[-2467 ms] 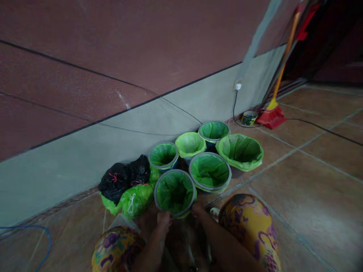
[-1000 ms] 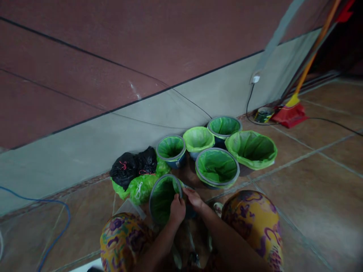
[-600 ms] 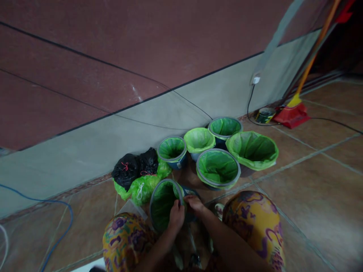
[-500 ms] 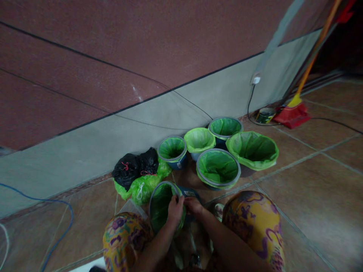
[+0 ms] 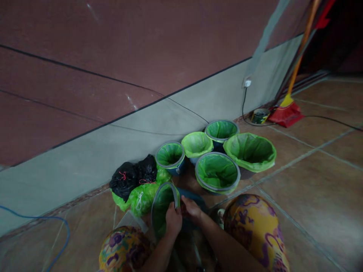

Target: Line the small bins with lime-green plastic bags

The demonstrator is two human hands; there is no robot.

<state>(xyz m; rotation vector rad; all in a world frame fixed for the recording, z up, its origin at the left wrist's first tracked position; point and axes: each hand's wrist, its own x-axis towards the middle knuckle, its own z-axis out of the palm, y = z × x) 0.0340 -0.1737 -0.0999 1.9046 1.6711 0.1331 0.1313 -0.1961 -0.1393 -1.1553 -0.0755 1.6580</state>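
Note:
Between my knees a blue trash bin (image 5: 188,196) lies tilted, its mouth facing left, with a green bag (image 5: 164,206) lining it and a grey ring round the rim. My left hand (image 5: 173,220) is closed over the near side of that rim, thumb toward the outside. Close beside it, my right hand (image 5: 191,209) has its fingers curled together at the bin's outer side, by the bag's folded edge. Whatever lies between the right fingers is dim and hidden. The bin's lower part is in shadow.
Several lined bins (image 5: 217,172) stand ahead by the wall. Tied black bags (image 5: 124,181) and green bags (image 5: 143,198) lie left of them. A red dustpan (image 5: 286,113), a tin (image 5: 260,116) and a black cable are at the right. A blue cable (image 5: 67,230) lies left.
The bin in my hands has turned, so its mouth looks narrower and faces further left. Both hands have shifted slightly downward along the rim. The view has moved a little.

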